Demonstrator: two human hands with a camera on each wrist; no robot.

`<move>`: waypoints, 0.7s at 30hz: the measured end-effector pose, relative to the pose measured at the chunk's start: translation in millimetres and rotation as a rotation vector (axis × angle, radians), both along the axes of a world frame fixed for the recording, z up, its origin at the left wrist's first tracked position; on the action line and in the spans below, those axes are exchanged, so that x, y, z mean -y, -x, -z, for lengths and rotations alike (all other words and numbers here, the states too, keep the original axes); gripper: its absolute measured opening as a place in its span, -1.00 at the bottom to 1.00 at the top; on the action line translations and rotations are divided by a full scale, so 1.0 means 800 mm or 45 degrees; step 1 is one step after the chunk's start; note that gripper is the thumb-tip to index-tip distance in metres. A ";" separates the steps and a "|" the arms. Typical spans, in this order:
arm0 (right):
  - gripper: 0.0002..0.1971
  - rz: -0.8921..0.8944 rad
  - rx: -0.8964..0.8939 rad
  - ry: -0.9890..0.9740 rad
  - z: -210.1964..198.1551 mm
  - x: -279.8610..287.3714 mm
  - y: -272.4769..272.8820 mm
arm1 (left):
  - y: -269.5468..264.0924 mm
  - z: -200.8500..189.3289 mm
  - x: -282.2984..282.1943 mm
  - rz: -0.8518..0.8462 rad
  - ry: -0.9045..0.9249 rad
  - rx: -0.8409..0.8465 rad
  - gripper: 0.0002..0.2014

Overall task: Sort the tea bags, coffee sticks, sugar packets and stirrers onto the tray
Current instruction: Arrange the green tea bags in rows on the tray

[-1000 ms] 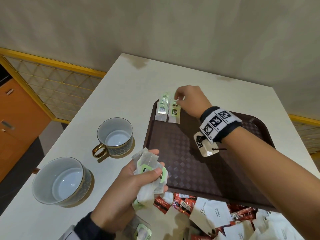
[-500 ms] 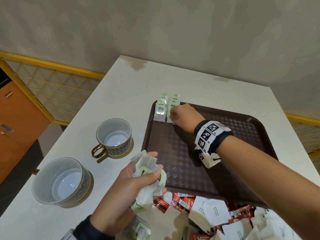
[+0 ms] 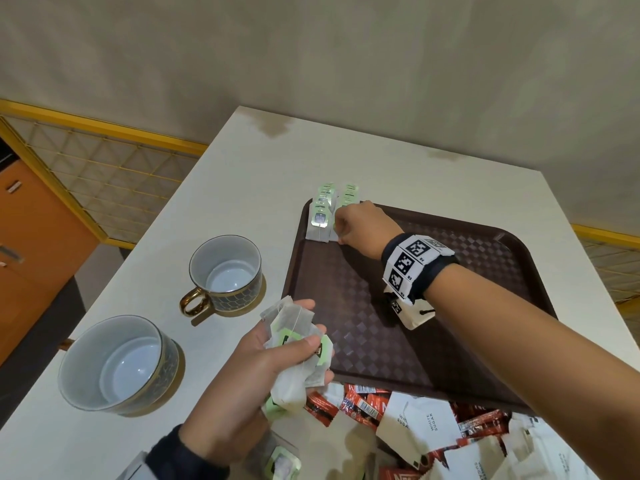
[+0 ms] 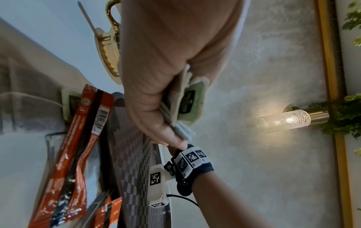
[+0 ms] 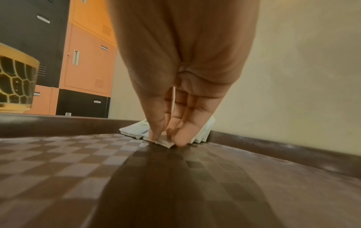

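Observation:
A brown checkered tray [image 3: 450, 341] lies on the white table. Two short rows of green-tagged tea bags [image 3: 320, 216] lean in its far left corner. My right hand [image 3: 341, 233] is at the near end of the right row. In the right wrist view its thumb and fingers [image 5: 167, 137] pinch the front tea bag [image 5: 165, 143], low on the tray floor [image 5: 136, 177]. My left hand [image 3: 313, 325] hovers off the tray's near left corner and grips a bunch of tea bags [image 3: 289, 320], also seen as tea bags [image 4: 190, 101] in the left wrist view.
Red coffee sticks [image 3: 360, 403] and white sugar packets [image 3: 419, 424] lie heaped at the tray's near edge. Left of the tray stand a small gold-handled cup [image 3: 225, 271] and a larger bowl-like cup [image 3: 119, 365]. One tea bag [image 3: 280, 462] lies under my left wrist.
My right hand came down and back from the far end of the right row to its near end on the tray floor. The left hand stayed put with its bunch.

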State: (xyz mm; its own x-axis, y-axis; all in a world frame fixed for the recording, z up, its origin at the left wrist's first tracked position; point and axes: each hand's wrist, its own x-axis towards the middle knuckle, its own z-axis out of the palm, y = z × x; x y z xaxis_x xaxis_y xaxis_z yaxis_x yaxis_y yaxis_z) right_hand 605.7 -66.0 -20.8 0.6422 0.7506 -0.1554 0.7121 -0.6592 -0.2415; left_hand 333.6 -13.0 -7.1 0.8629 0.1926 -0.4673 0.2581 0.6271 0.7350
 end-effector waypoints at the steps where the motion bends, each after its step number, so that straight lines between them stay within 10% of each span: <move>1: -0.86 0.004 -0.008 -0.010 -0.003 0.001 0.000 | -0.001 -0.002 0.000 -0.015 0.035 0.007 -0.47; 11: -0.81 0.198 -0.764 -0.779 -0.110 0.078 0.107 | -0.051 -0.046 -0.004 0.001 0.361 0.127 -0.44; 21: -0.72 -0.396 0.093 -0.663 -0.098 0.140 0.195 | -0.060 -0.063 0.014 0.020 0.558 0.137 -0.62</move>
State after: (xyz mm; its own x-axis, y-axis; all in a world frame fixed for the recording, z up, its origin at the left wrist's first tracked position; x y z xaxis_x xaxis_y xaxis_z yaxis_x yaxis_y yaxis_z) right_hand 449.6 -177.6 58.0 0.3757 0.8702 0.3187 0.8792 -0.2260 -0.4194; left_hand 381.3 -24.5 42.9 0.9122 -0.0171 -0.4094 0.2068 0.8818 0.4239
